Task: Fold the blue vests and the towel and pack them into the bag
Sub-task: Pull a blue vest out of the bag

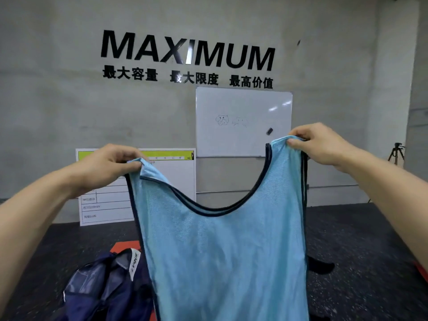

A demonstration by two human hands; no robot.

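Observation:
A light blue mesh vest (227, 256) with dark trim hangs in the air in front of me, spread flat and facing me. My left hand (108, 165) pinches its left shoulder strap. My right hand (317, 142) pinches its right shoulder strap, held a little higher. A dark navy bag (104, 290) with a white label lies on the floor at the lower left, partly behind the vest. No towel shows in this view.
A red mat (125, 247) lies under the bag on the dark speckled floor (361, 262). A dark object (320, 266) pokes out right of the vest. Against the grey wall stand a whiteboard (243, 121), a printed board (106, 205) and a tripod (396, 154).

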